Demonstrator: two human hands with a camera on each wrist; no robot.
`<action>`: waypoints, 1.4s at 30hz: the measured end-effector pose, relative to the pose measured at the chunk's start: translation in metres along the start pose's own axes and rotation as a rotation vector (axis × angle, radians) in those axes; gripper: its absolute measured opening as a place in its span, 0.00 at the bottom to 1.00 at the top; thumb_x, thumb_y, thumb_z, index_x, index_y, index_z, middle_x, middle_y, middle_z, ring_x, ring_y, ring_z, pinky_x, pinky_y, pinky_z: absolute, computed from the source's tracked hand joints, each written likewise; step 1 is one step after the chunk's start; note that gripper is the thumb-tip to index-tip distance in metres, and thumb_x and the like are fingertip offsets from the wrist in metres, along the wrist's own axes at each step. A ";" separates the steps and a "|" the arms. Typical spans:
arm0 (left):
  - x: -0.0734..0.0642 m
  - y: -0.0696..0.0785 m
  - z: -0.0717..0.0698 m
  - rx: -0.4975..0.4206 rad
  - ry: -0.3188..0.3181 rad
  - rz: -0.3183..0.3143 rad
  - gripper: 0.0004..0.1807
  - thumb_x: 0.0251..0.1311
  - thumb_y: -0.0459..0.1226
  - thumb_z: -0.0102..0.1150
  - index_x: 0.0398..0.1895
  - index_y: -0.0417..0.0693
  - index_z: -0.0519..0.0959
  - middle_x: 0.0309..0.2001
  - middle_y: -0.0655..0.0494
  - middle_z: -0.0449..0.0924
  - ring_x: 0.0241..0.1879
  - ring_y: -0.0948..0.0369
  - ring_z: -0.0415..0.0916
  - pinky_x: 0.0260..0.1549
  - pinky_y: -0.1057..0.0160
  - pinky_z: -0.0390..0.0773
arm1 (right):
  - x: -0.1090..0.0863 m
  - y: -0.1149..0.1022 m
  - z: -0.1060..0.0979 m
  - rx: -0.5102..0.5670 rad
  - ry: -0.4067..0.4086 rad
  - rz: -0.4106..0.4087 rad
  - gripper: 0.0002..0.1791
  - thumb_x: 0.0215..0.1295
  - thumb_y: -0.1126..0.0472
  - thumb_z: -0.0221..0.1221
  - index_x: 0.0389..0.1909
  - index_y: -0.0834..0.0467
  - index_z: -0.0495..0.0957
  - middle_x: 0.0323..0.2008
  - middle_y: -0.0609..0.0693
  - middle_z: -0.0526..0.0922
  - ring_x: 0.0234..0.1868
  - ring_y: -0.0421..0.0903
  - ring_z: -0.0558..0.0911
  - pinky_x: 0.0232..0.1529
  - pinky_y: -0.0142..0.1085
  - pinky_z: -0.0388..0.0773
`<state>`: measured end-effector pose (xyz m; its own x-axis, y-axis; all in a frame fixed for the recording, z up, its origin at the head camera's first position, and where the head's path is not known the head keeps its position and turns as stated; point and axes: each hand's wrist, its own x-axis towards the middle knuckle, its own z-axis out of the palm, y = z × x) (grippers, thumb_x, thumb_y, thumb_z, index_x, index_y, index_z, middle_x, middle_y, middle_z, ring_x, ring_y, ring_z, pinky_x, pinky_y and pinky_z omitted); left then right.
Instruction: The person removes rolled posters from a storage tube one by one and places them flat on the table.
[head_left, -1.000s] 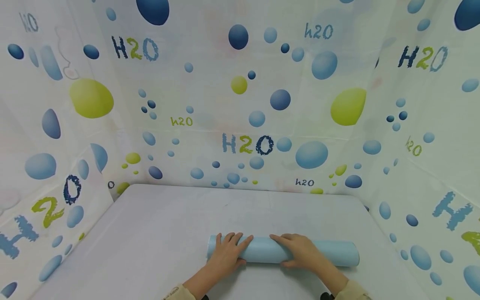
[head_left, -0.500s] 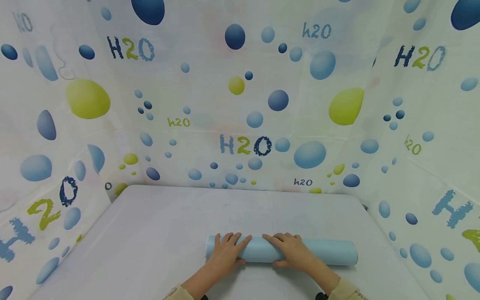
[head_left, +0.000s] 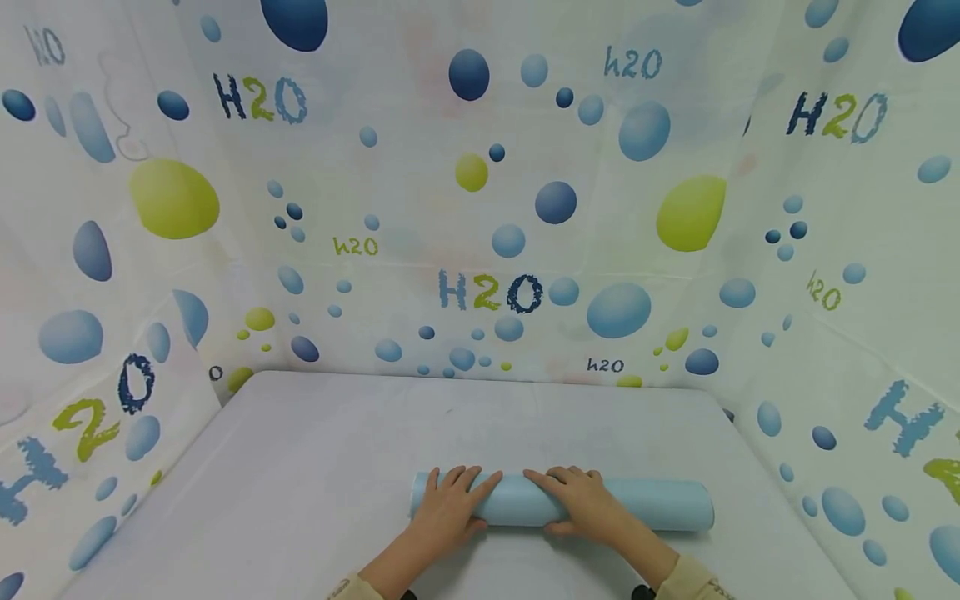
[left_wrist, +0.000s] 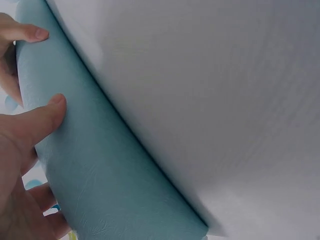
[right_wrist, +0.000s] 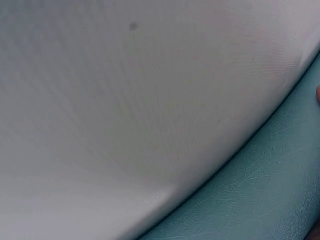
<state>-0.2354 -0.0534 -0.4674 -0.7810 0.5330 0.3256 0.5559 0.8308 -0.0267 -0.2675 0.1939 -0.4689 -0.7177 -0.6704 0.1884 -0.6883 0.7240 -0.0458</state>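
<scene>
A light blue rolled-up mat (head_left: 517, 502) with a finely creased, leather-like surface lies crosswise on the white table. My left hand (head_left: 447, 510) holds it near its left end, fingers over the top and thumb along the near side. Farther right, around the middle of the roll, my right hand (head_left: 588, 502) grips it the same way. In the left wrist view the left thumb (left_wrist: 47, 117) presses the mat's near face, with fingers on the far side. The right wrist view shows mostly the mat (right_wrist: 250, 185) and only a bit of a fingertip.
The white table (head_left: 337, 450) stretches out around the roll. Behind it and on both sides hangs a white curtain (head_left: 420, 192) printed with blue and green drops and H2O lettering.
My right hand has shifted a little left along the roll, closer to the left hand. The left hand keeps its place on the mat. The head view has turned slightly.
</scene>
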 end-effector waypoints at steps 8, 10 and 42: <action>0.001 -0.004 -0.002 -0.046 -0.014 -0.003 0.36 0.41 0.50 0.61 0.58 0.63 0.61 0.52 0.53 0.67 0.49 0.52 0.65 0.41 0.43 0.63 | 0.000 -0.002 -0.002 0.010 0.007 -0.010 0.41 0.40 0.42 0.61 0.59 0.45 0.59 0.42 0.47 0.72 0.39 0.45 0.71 0.28 0.40 0.62; 0.001 -0.005 -0.002 -0.044 0.001 0.007 0.36 0.41 0.50 0.61 0.58 0.62 0.62 0.51 0.53 0.68 0.49 0.53 0.65 0.40 0.43 0.64 | 0.000 -0.002 -0.002 0.002 0.007 -0.009 0.41 0.40 0.42 0.61 0.59 0.46 0.59 0.42 0.47 0.72 0.39 0.45 0.71 0.28 0.40 0.62; -0.009 -0.045 -0.027 -0.549 0.206 -0.389 0.28 0.53 0.47 0.52 0.59 0.57 0.61 0.52 0.56 0.67 0.50 0.56 0.67 0.44 0.55 0.68 | 0.001 -0.003 -0.004 0.024 -0.023 0.015 0.41 0.41 0.44 0.62 0.60 0.44 0.58 0.43 0.47 0.71 0.40 0.45 0.71 0.30 0.41 0.62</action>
<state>-0.2462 -0.1000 -0.4438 -0.9127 0.1271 0.3884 0.3526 0.7254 0.5912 -0.2655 0.1919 -0.4649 -0.7300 -0.6633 0.1646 -0.6796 0.7301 -0.0721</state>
